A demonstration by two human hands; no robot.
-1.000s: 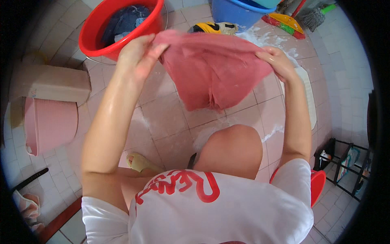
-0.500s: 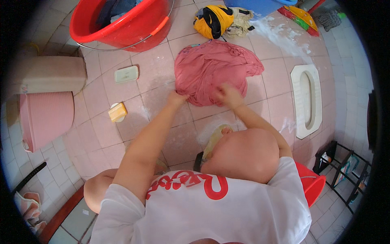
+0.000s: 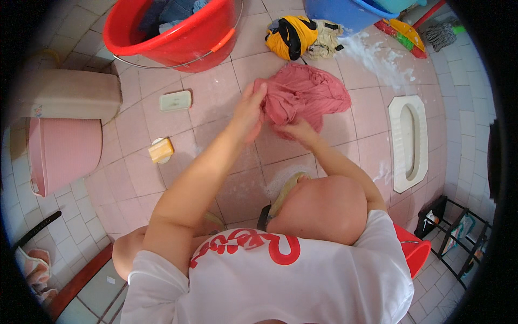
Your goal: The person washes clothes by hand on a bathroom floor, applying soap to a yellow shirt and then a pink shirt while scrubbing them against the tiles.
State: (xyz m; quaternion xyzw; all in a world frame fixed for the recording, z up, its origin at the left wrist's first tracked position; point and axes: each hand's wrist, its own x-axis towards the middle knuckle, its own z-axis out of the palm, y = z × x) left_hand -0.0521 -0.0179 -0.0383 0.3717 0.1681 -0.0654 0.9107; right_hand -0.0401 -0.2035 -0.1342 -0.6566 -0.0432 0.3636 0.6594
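Note:
A crumpled pink cloth garment (image 3: 310, 92) is bunched up over the tiled floor in front of me. My left hand (image 3: 251, 110) is closed on its left edge, which is lifted, and a bit of pink hangs beneath the palm. On the near side my right hand (image 3: 299, 131) grips the lower folds; its fingertips are partly hidden in the fabric. The garment's far right part appears to rest on the tiles. Just beyond it lies a yellow, black and cream bundle of cloth (image 3: 294, 38).
At the far left stands a large red bucket (image 3: 178, 46) with denim clothes inside. A blue tub (image 3: 345, 16) is at the back, with white suds (image 3: 383, 62) nearby. Left on the floor are a soap dish (image 3: 175, 100) and yellow soap (image 3: 161, 150). A squat toilet (image 3: 408, 143) is right.
The garment has gone from spread flat to gathered, its left edge raised. My left hand has moved up and to the right with it, and the right hand has shifted slightly.

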